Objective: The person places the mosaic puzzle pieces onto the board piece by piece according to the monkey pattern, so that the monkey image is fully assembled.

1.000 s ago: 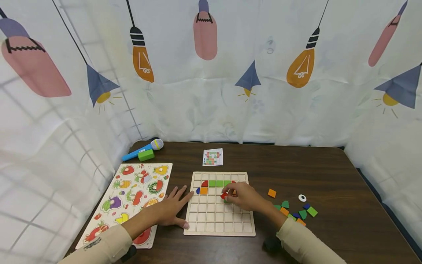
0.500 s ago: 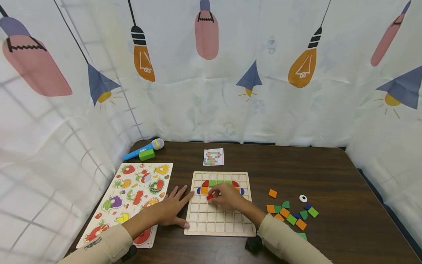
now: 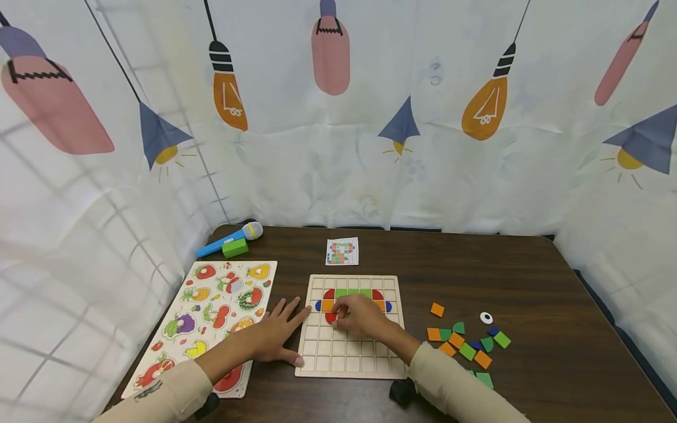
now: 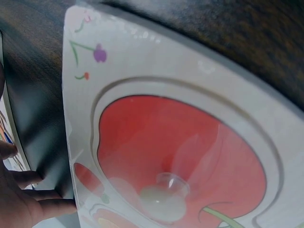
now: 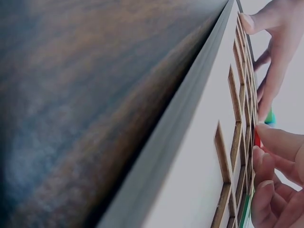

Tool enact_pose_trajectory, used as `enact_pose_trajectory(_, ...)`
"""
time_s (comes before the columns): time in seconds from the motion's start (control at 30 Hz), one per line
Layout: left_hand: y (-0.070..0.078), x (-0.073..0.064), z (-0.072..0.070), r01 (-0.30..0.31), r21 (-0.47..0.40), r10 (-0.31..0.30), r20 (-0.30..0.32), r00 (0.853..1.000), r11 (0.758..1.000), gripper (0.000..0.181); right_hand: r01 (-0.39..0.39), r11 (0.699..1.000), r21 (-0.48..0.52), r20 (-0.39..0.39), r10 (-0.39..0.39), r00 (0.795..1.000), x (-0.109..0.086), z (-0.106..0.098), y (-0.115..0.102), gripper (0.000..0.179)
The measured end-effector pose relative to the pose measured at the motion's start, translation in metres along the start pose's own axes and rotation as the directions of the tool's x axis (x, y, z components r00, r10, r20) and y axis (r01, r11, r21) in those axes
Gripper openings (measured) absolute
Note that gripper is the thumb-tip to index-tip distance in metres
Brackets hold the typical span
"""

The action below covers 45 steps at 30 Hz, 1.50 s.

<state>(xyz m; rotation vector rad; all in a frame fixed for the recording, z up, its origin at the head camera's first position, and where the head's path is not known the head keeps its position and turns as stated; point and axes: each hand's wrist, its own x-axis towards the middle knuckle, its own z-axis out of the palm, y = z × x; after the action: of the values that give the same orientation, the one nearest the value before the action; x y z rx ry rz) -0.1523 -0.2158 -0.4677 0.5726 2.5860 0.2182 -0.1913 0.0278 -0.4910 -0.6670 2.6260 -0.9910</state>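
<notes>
A wooden grid board (image 3: 351, 367) lies in front of me. My left hand (image 3: 277, 333) rests spread along its left edge, thumb and fingertips at the rim. My right hand (image 3: 362, 317) bends over the upper middle of the grid, pinching a small rounded red piece (image 3: 330, 318) at a cell below an orange square (image 3: 327, 305). Above them runs a row of green squares (image 3: 353, 292) with a red rounded piece (image 3: 377, 294) at its right end. Blue pieces (image 3: 388, 306) sit at both outer sides. The right hand hides the cells beneath it.
Loose coloured pieces (image 3: 467, 351) and a white ring (image 3: 486, 318) lie right of the board. A fruit puzzle board (image 3: 180, 346) stretches along the left. Behind are a pattern card (image 3: 342, 251), a toy microphone (image 3: 227, 241) and a green block (image 3: 235, 248).
My right hand has moved left across the grid and lowered the red piece into a left-side cell. A red and a blue piece show at the right. The left hand stays put.
</notes>
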Motion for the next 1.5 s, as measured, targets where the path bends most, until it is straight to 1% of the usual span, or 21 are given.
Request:
enact_pose_trajectory(0.2,0.000,0.001,0.001,-0.018,-0.008,0.018,-0.003,1.000,1.000,0.108,0.011,1.000,-0.008,-0.003,-0.011,1.000,0.002,0.002,0.001,0.017)
enact_pose_trajectory(0.43,-0.001,0.001,0.002,-0.005,0.007,0.005,-0.008,1.000,1.000,0.109,0.017,0.998,-0.063,-0.012,-0.018,1.000,0.008,0.001,0.000,0.018)
enact_pose_trajectory(0.63,-0.002,0.000,0.001,-0.003,0.008,0.003,-0.001,1.000,1.000,0.109,0.024,0.996,-0.086,-0.003,-0.025,1.000,0.010,0.000,-0.003,0.019)
enact_pose_trajectory(0.77,-0.001,0.000,0.001,-0.002,0.011,0.002,0.000,1.000,1.000,0.109,0.044,0.993,-0.106,-0.009,-0.045,0.999,0.010,0.000,-0.004,0.019)
enact_pose_trajectory(0.9,-0.001,0.000,0.000,-0.001,0.008,0.001,0.004,1.000,1.000,0.109,0.048,0.992,-0.119,-0.005,-0.049,0.999,0.009,0.000,-0.004,0.019)
enact_pose_trajectory(1.07,-0.001,0.001,0.001,-0.005,0.011,0.005,0.009,1.000,1.000,0.109,0.054,0.992,-0.112,0.008,-0.054,0.999,0.006,-0.003,-0.002,0.020)
enact_pose_trajectory(1.17,-0.001,0.002,0.001,-0.007,0.011,0.007,0.007,1.000,1.000,0.109,0.063,0.993,-0.101,0.009,-0.062,0.998,0.002,-0.010,0.003,0.020)
enact_pose_trajectory(1.3,-0.001,0.002,0.001,-0.005,0.007,0.005,0.002,1.000,1.000,0.109,0.088,0.992,-0.092,0.006,-0.088,0.996,-0.004,-0.025,0.011,0.019)
enact_pose_trajectory(1.5,-0.001,0.000,0.001,-0.005,-0.001,0.005,-0.007,1.000,1.000,0.108,0.156,0.985,-0.075,-0.001,-0.157,0.988,-0.018,-0.055,0.037,0.017)
